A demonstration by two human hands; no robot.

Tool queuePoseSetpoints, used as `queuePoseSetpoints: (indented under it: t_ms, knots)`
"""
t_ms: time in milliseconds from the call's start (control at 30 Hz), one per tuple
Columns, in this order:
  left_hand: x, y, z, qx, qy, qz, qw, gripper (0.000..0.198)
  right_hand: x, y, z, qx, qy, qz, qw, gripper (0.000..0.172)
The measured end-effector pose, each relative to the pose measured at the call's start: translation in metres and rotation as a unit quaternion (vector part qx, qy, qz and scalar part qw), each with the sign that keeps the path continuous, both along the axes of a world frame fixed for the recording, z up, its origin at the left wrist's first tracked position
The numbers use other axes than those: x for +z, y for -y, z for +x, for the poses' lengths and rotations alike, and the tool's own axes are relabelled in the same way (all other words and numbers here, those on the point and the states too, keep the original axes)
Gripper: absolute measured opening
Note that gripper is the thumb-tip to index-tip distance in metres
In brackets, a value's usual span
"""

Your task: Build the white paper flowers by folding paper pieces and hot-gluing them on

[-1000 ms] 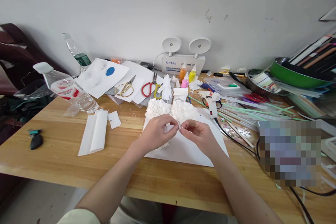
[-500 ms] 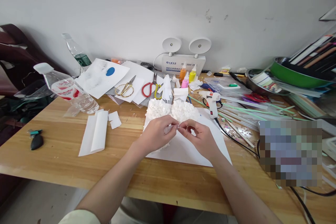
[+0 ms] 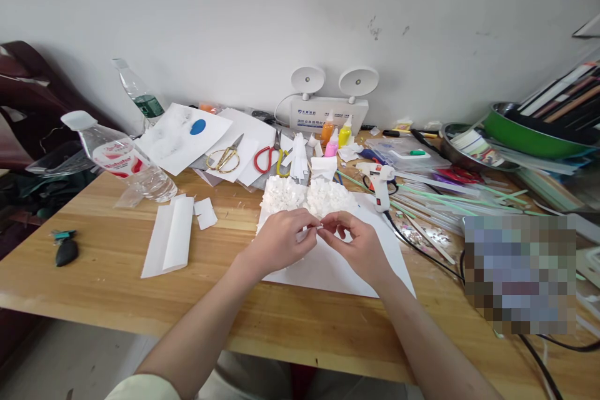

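Observation:
Fingertips of both hands meet over a white sheet on the wooden table. My left hand is closed in a pinch on a small white paper strip. From the other side, the thumb and index finger of my right hand pinch the same strip's end; the fingers partly hide it. Just beyond the hands, two clumps of white paper bits, a left clump and a right clump, cover the far part of the sheet.
A glue gun stands to the right, its black cord crossing the table. Red-handled pliers, gold scissors and paint bottles lie or stand behind. At left are folded paper and a water bottle.
The hands stay in nearly the same place. Their pinching fingers have shifted slightly, and a little more of the white strip shows between them.

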State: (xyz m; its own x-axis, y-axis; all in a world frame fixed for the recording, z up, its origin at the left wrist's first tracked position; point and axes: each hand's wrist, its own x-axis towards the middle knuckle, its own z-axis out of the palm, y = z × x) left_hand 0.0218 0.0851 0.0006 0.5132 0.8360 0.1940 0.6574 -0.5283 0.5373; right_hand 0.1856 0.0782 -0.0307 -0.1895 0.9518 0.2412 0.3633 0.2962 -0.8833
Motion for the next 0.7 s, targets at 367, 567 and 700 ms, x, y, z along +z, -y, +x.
queuePoseSetpoints:
  t_ms: [367, 567, 700]
  knots:
    - [-0.0033, -0.0010, -0.0006, -0.019, -0.019, 0.003, 1.000, 0.022, -0.0031, -0.0009, 0.0003, 0.002, -0.023, -0.055, 0.998, 0.018]
    - [-0.0037, -0.0019, -0.0010, -0.027, -0.034, 0.010, 0.999, 0.022, -0.0063, -0.0014, -0.0002, 0.011, -0.028, -0.040, 0.999, 0.016]
    - [-0.0019, -0.0006, -0.0008, -0.009, -0.006, -0.025, 1.000, 0.021, -0.0049, -0.0001, -0.0038, -0.023, -0.010, 0.079, 0.997, 0.007]
